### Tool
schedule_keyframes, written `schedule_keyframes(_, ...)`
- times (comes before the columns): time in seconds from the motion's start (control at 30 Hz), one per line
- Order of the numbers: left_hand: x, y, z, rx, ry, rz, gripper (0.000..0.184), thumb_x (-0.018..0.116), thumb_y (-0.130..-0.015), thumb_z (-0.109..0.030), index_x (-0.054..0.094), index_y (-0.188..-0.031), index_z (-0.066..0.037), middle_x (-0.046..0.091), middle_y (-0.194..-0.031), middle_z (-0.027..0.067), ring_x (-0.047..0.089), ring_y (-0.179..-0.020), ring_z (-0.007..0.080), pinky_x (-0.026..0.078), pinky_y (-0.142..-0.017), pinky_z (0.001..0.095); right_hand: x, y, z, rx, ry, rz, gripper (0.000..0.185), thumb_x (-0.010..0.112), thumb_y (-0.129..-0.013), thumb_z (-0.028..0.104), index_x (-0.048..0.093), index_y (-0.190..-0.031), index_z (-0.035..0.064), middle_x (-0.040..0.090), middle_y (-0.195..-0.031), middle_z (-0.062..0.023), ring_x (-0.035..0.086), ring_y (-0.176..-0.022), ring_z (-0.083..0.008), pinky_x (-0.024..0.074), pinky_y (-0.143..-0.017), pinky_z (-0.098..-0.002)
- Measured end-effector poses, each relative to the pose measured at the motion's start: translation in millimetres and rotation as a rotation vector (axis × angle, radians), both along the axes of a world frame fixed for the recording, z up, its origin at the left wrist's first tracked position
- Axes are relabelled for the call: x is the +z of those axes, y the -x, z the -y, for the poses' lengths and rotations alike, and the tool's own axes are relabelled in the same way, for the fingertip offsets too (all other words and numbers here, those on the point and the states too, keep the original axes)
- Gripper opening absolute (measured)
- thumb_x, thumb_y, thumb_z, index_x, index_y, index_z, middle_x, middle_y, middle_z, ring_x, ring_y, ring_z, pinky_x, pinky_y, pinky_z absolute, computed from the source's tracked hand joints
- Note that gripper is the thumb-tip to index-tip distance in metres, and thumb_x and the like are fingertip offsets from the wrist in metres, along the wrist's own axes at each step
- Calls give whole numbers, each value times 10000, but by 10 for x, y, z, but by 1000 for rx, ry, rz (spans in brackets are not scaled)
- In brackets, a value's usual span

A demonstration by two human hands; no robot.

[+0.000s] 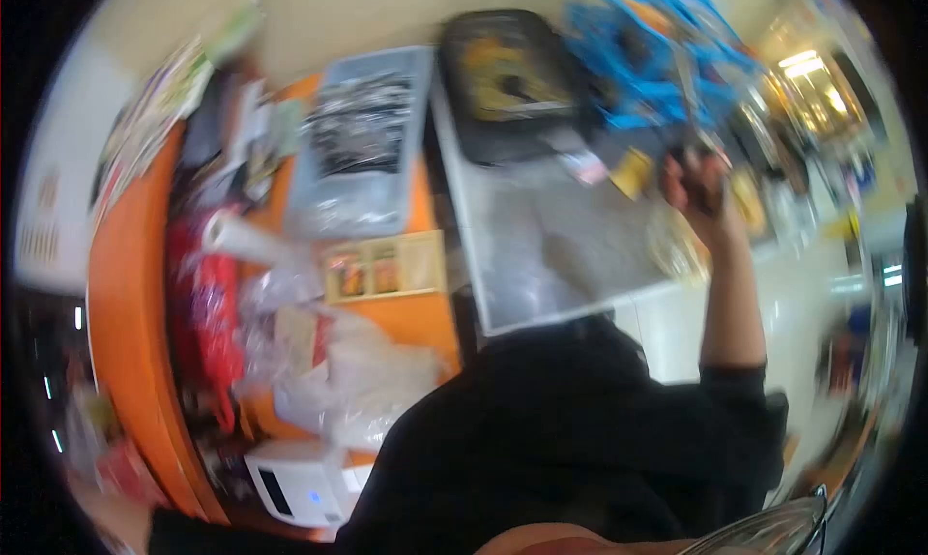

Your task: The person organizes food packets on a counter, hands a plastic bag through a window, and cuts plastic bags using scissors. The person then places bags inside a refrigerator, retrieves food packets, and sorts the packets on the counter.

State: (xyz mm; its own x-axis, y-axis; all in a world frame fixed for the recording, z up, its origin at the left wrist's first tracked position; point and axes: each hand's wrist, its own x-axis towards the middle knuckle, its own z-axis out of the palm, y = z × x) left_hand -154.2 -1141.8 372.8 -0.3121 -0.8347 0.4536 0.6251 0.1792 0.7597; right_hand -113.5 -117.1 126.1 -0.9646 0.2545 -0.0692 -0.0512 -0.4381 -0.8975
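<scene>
Motion blur smears the whole view. My right hand (704,180) is raised over the right end of the grey metal counter, its fingers wrapped round the dark handle of a long, thin metal tool (688,81). The tool points away from me, towards a blue plastic bag (619,91); its exact kind is too blurred to make out. Just left of this hand lies a small yellow packet (632,173). At the lower left edge, my left hand (106,518) is partly visible beside the orange counter's end, with its fingers dark and unclear.
A black tray (474,134) with yellowish contents stands on the metal counter (522,255). On the orange counter (425,313) are a grey-blue bin (309,212) of dark packets, a wooden compartment box (420,265), clear plastic bags (377,381), a white roll (242,236) and a white device (300,482).
</scene>
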Motion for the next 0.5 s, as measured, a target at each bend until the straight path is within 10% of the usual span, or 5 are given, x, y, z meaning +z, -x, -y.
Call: schedule_keyframes(0.5, 493, 537, -3597, -316, 6, -162, 545, 593, -816, -343, 432, -1218, -13, 348, -1319, 176, 233, -1251, 371, 205, -1067, 510, 37, -950, -1014, -103, -331, 28, 775, 424, -687, 817, 534, -898, 80, 454, -690, 28, 414, -643, -94, 319, -606, -211)
